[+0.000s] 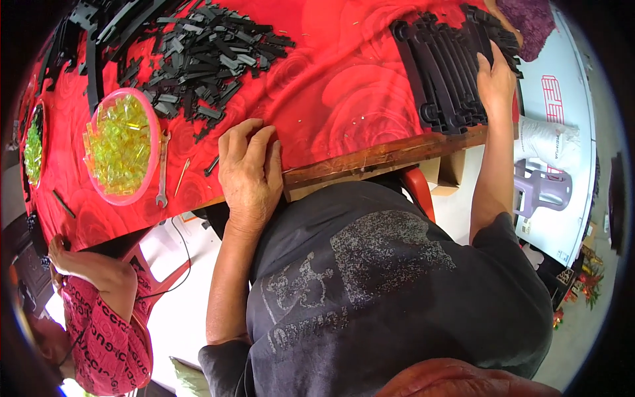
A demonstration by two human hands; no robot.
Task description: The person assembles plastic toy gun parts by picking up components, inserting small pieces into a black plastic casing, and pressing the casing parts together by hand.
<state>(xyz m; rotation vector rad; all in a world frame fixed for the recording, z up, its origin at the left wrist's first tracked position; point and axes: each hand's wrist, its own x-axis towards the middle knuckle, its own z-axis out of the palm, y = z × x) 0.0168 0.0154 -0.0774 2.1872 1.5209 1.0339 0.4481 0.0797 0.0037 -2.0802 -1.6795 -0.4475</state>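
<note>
Beneath and beyond the fingers of both hands spreads a table (331, 79) under red, rose-patterned cloth, its wooden front edge running from one hand toward the other; well to the left of the left fingers, and nearer than they are, is a person (106, 337) in a red printed shirt; at the right fingertips, reaching leftward from them, lie the long black strips (450, 73), side by side near the table's right end; beyond the left fingers and to their left spreads a loose heap of small black pieces (205, 56); farther left of those fingers stands a pink bowl (157, 142) full of clear yellow pieces (122, 145); the left hand (248, 169) rests at the table's edge, fingers bent downward, and whether anything lies under them cannot be told; the right hand (496, 86) touches the strips, thumb and forefinger parted, though I cannot tell if the fingers grip one; between the left fingers and the bowl lie a wrench (163, 169), just beside the rim, then a thin stick (182, 176), and nearest those fingers a short black pin (211, 166).
</note>
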